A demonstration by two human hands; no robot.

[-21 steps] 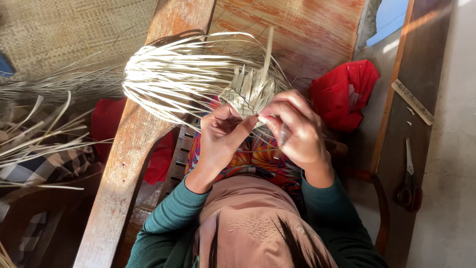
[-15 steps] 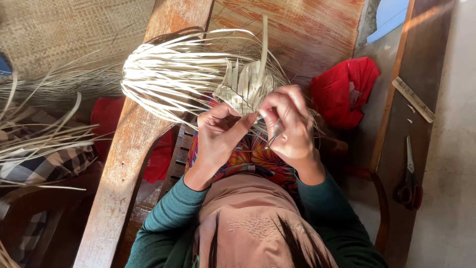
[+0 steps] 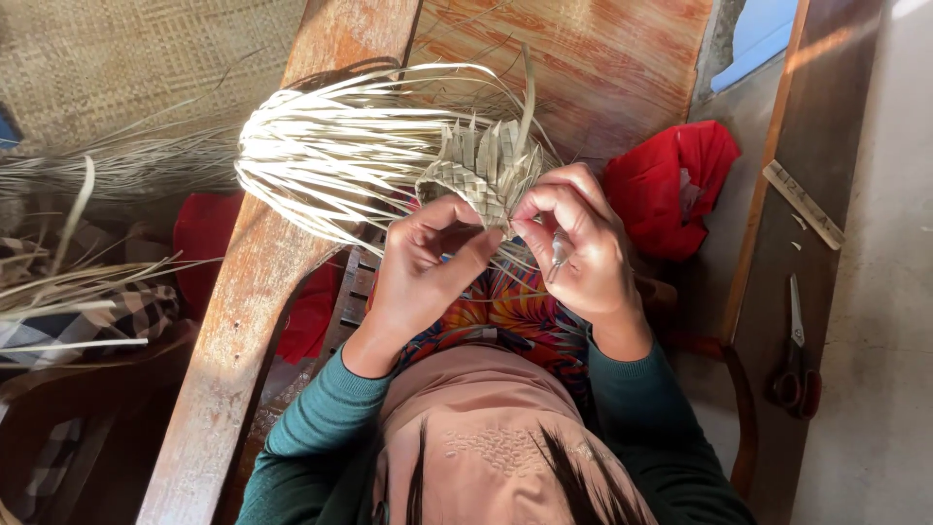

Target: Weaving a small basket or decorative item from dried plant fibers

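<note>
Both hands up at the small woven piece (image 3: 476,180), held over the lap: left hand (image 3: 423,267) pinching its lower edge, right hand (image 3: 578,248) pinching one strip, with loose pale strips (image 3: 330,146) fanning out over the wooden plank (image 3: 243,321).

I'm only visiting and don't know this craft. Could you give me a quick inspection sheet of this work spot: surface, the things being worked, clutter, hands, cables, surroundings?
Surface: worn wooden planks with a woven mat behind them.
Job's things: a small woven piece of pale strips, with a fan of loose strips spreading to the left.
Clutter: red bag, scissors and a ruler on the side board; checked cloth under stray strips.
Hands: left hand has its grip on the piece's lower edge; right hand pinches its right edge.
Cables: nothing seen.
Surroundings: pale floor at right, strong sunlight.
</note>
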